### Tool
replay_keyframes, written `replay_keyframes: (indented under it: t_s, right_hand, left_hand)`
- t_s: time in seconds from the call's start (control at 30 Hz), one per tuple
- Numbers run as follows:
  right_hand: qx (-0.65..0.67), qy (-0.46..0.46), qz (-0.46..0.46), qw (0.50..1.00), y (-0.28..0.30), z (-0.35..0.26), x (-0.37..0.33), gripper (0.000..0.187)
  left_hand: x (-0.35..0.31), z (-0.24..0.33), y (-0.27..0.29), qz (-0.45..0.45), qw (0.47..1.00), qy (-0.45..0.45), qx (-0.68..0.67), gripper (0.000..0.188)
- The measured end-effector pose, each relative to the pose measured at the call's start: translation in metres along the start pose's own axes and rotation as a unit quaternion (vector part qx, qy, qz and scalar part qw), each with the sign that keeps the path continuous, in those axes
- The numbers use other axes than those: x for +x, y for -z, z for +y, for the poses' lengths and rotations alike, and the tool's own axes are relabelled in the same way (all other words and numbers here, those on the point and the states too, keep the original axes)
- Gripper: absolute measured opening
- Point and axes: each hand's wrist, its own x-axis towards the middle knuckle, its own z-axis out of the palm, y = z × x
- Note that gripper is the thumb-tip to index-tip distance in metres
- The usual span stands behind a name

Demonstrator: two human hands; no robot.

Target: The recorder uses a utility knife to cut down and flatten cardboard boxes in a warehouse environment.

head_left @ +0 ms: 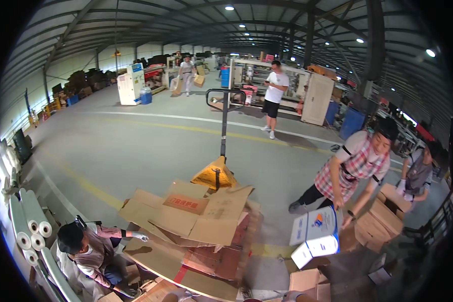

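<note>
1. Locate your left hand (180,295) at the lower edge, left of centre; it is cut off by the frame, close to the long brown panel (156,259).
2. Locate your right hand (294,296), also cut off at the lower edge, just beside the brown carton (309,279).
3. Check your fingers: you cannot tell from this view whether they are spread or pressed together, or whether either hand grips anything (both are mostly out of frame).
4. Note the flattened cardboard (214,226) ahead of your hands: creased brown sheets with angular flaps and red printing, overlapping atop the pile.
5. Beneath it, observe the reddish-brown cardboard (211,261), flat-faced and partly covered; a red strip crosses the long panel beside it.
6. Beyond the pile, identify the pallet truck (215,173), with yellow body and dark looped handle.
7. To your right, a co-worker (355,166) in a checked apron holds a white, blue-edged carton (314,229).
</note>
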Motion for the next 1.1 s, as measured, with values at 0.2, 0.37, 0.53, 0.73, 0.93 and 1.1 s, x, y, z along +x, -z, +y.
replay_keyframes:
  t_s: [0.2,0.37,0.53,0.73,0.93,1.1]
  right_hand:
    - [0.172,-0.026,0.068,0.982,-0.127,-0.013,-0.107,0.041]
    - [0.261,-0.031,0.117,0.958,-0.214,-0.001,-0.181,0.040]
    - [0.303,-0.027,0.153,0.940,-0.315,0.036,-0.238,0.039]
    - [0.359,-0.034,0.187,0.914,-0.443,0.082,-0.327,0.038]
    - [0.437,-0.092,0.219,0.868,-0.564,0.128,-0.404,0.038]
    - [0.447,-0.082,0.234,0.859,-0.589,0.119,-0.435,0.037]
  left_hand:
    - [-0.019,0.030,-0.045,-0.079,0.994,-0.046,0.053,0.060]
    - [-0.028,-0.013,-0.132,-0.082,0.985,-0.133,0.072,0.048]
    - [-0.140,0.025,-0.157,-0.166,0.954,-0.071,0.241,0.052]
    - [-0.176,0.063,-0.283,-0.173,0.898,-0.145,0.377,0.059]
    - [-0.235,0.319,-0.401,-0.190,0.824,-0.368,0.388,0.032]
    - [-0.313,0.417,-0.427,-0.225,0.820,-0.426,0.309,0.038]
